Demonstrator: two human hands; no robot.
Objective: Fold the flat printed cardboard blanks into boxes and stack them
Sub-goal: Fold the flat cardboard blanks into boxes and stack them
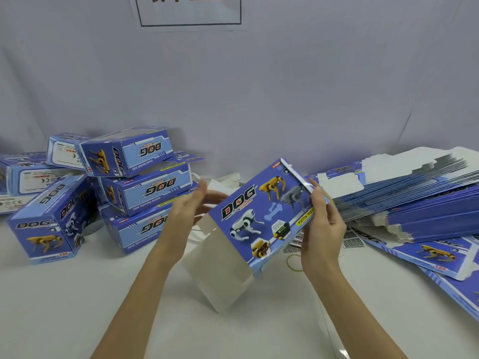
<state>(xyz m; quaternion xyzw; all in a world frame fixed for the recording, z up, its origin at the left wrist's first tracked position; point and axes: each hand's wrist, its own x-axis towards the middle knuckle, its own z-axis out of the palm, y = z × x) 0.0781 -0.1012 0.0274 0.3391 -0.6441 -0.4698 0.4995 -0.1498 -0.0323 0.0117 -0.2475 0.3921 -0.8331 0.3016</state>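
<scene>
The half-folded box [261, 216] held above the table is blue-violet on its printed face, with a black and red "DOG" logo, pictures of yellow, grey and white robot dogs, a pale blue bone and a yellow-green strip of lettering; its inner side is plain white. The folded boxes [145, 187] at the left are the same blue with lighter blue panels, white label patches and yellow dog pictures. The stack of flat blanks [414, 200] at the right shows blue printed faces and white backs. The table [77, 307] is white, the backdrop [259, 86] pale grey. A yellow rubber band [294, 263] lies on the table.
</scene>
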